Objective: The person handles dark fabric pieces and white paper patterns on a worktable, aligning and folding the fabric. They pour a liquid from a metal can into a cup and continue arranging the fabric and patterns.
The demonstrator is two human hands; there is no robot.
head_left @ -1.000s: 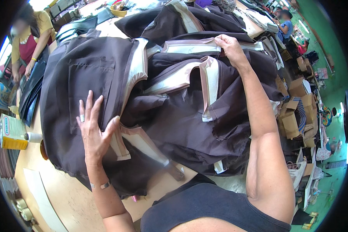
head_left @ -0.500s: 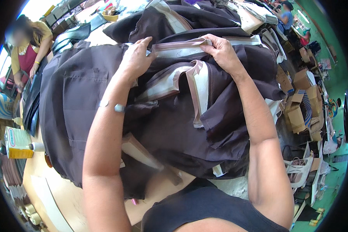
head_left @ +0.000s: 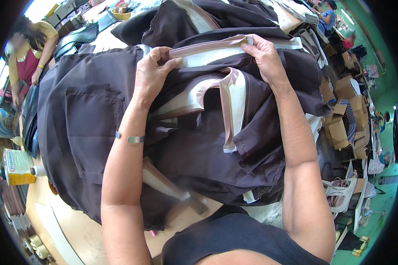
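Observation:
A dark brown cloth piece (head_left: 93, 110) with a stitched pocket outline lies spread over the table in front of me. At its far side, a band with white backing and folded brown edges (head_left: 214, 52) stretches between my hands. My left hand (head_left: 152, 74) is closed on the band's left end, thumb and fingers pinching it. The band's right end sits pinched between the thumb and fingers of my right hand (head_left: 264, 59). Nearer me, a curved facing with white backing and notched brown edges (head_left: 234, 101) lies on the cloth.
More dark cloth (head_left: 168, 26) is heaped beyond my hands. A white and yellow can (head_left: 18, 165) stands on the wooden table (head_left: 37, 192) at the left. A person in a yellow top (head_left: 44, 37) works at the far left. Cardboard boxes (head_left: 340, 123) sit at the right.
My left hand has turned and its fingers have closed on the band's left end. My right hand has shifted slightly right, and the band is stretched longer between them.

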